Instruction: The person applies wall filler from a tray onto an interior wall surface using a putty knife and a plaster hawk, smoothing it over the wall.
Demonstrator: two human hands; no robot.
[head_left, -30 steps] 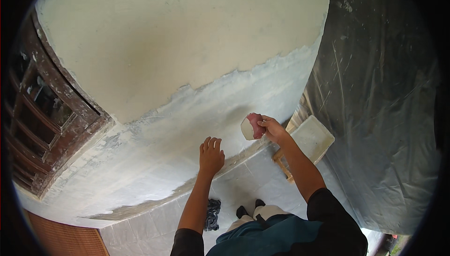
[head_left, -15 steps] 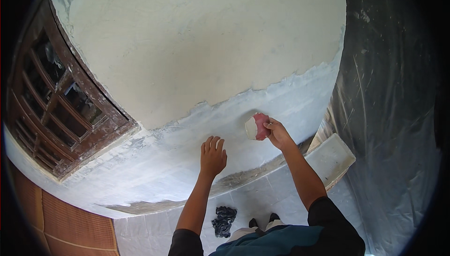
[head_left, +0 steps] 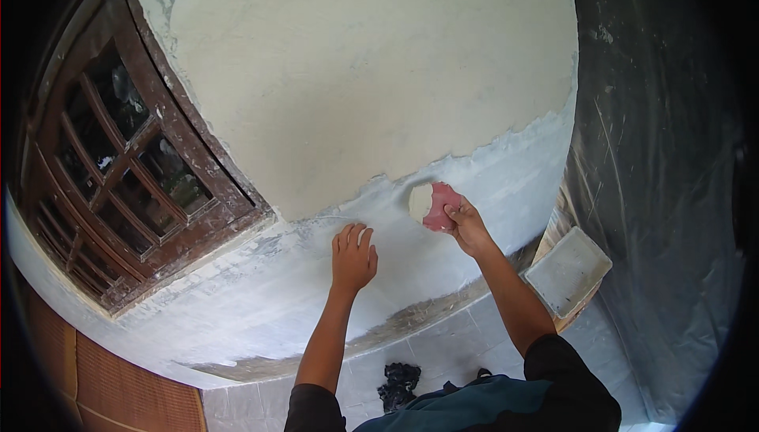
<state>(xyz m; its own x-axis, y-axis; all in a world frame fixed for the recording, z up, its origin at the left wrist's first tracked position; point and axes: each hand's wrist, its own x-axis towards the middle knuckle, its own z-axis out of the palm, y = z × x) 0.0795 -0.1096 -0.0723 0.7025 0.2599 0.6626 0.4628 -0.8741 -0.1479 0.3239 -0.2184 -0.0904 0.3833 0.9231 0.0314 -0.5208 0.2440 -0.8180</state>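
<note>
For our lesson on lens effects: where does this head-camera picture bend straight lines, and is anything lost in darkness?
Head view: fisheye bows the window frame and wall; rim corners go black; soft even daylight, right hand and sponge stay sharp.

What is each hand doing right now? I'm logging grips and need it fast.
Left hand: open, flat against the wall, holding nothing.
Right hand: closed on a pink sponge pressed to the wall.
</note>
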